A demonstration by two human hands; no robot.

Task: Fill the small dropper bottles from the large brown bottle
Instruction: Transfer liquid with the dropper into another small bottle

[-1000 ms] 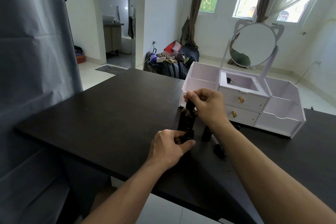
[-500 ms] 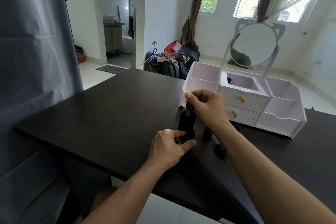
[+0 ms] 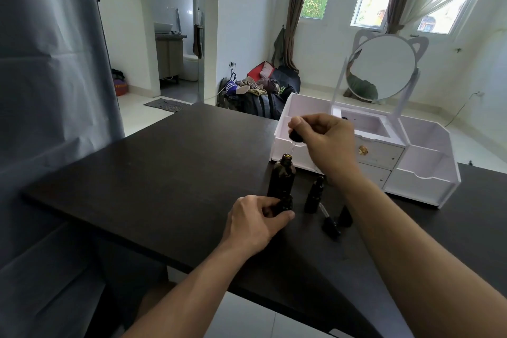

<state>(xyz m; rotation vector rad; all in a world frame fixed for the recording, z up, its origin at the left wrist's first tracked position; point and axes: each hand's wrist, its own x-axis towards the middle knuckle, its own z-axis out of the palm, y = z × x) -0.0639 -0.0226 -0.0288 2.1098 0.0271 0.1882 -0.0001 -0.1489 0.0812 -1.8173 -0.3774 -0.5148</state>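
Because everything here rests on it, the dark table (image 3: 164, 173) comes first, with a white vanity organizer (image 3: 422, 173) and its round mirror (image 3: 381, 68) standing at the far right side. Just in front of the organizer stands the large brown bottle (image 3: 282, 175), upright, its neck open. Above that neck the right hand (image 3: 326, 143) pinches the black bulb of a dropper (image 3: 295, 136) between thumb and fingers, the glass tube hanging clear of the mouth. Lower down, the left hand (image 3: 255, 225) curls its thumb and fingers round a small dropper bottle (image 3: 285, 203) set touching the big bottle's base. A second small bottle (image 3: 315, 195) stands just to the right, a third small bottle (image 3: 346, 215) beyond it, and a loose dropper cap (image 3: 329, 221) lies on the table between them.

By my judgement the step in hand is carrying a drawn dose from the big bottle to the held small one. Next the tube's tip must be lined up over the small neck and the bulb squeezed gently.

No label, brand or writing can be read on any bottle.
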